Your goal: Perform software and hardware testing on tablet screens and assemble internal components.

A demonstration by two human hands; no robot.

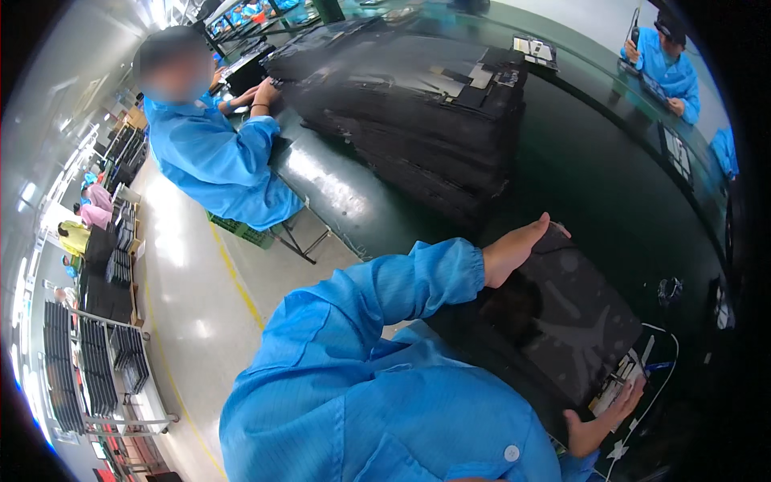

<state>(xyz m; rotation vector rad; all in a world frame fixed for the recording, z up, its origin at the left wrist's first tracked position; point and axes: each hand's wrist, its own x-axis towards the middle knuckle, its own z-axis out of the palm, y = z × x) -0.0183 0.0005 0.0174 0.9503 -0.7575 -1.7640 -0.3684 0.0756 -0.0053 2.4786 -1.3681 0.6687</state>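
Note:
A dark, flat rectangular panel (572,309) with pale smudges lies at a slant on the table in front of me. My left hand (514,251) is at its far left corner, closed around the edge; some of the fingers are hidden. At the panel's near right end is a strip of exposed electronic parts (614,384), with pale and metallic pieces. My right hand (604,419) rests against this strip, its fingers stretched and the thumb apart. Both of my arms are in blue sleeves.
A white cable (673,353) curves past the strip, near a small clear coil (669,291). Beyond lies a large black-covered mound (434,120) with loose parts on top. A co-worker in blue (213,153) sits at left; another person (662,68) works at far right. A rack (104,361) stands left.

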